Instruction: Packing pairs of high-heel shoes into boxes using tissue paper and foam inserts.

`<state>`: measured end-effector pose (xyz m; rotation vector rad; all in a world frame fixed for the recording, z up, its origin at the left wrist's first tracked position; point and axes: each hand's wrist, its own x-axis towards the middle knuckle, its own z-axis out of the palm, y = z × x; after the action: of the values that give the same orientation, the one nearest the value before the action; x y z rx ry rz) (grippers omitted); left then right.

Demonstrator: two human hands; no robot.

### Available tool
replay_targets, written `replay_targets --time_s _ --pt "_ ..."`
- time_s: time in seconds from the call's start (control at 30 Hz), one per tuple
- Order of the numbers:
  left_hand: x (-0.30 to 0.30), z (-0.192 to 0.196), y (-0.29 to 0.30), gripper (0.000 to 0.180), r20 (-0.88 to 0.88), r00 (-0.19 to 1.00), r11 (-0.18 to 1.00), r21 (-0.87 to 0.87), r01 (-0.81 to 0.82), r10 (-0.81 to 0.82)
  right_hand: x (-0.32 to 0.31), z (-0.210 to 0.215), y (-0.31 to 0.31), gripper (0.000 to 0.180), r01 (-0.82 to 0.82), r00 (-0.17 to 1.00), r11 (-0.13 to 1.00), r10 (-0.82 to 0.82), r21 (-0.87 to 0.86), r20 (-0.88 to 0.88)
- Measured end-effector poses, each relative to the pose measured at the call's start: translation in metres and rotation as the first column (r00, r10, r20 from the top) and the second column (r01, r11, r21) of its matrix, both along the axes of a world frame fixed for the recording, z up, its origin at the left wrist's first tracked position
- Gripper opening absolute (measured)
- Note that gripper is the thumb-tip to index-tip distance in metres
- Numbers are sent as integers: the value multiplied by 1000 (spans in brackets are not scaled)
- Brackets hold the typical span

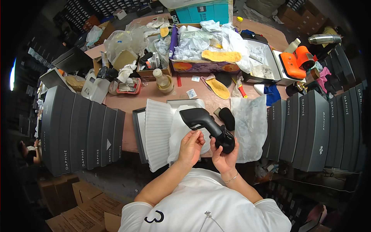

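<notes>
A black shoe [206,123] is tilted above the open dark shoe box, its broad end pointing up and left. My right hand [225,157] is closed around its lower right end. My left hand [191,149] is pinched close under the shoe's left part; what its fingertips hold, if anything, is too small to make out. Beneath lies the box [140,135], partly covered by white wrapping paper [176,133] and a ribbed white sheet [157,131]. Another black piece [227,118], perhaps a second shoe, lies just beyond my right hand, beside a translucent paper sheet [249,127].
Rows of dark shoe boxes stand at left [83,133] and right [295,127]. Farther back are a carton of crumpled paper [205,66], a yellow insole [218,89], a bottle of liquid [162,79], a red basket [129,86] and an orange tape dispenser [292,65]. Brown cartons [87,210] sit at lower left.
</notes>
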<state>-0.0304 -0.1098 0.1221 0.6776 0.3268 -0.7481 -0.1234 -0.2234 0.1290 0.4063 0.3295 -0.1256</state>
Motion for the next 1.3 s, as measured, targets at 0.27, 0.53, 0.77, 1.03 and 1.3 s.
replay_targets --time_s 0.27,0.53,0.77,1.03,1.3 --pt "-14 1 36 9 135 884 891 154 428 -448 0 -2 -18 49 106 994 994 -106 7 -1" --pt "-31 4 25 18 383 727 796 478 372 -570 -8 0 -28 50 63 998 993 -61 -97 18" --pt "24 -21 57 13 395 869 866 495 71 -298 -18 1 -36 54 30 999 985 -26 -168 23" --pt "45 -85 136 22 391 856 651 754 -88 -337 -10 6 -40 55 -168 971 700 240 -694 7" --pt "10 -7 54 37 178 964 932 339 127 -196 19 52 17 75 215 917 -896 322 -389 -236"
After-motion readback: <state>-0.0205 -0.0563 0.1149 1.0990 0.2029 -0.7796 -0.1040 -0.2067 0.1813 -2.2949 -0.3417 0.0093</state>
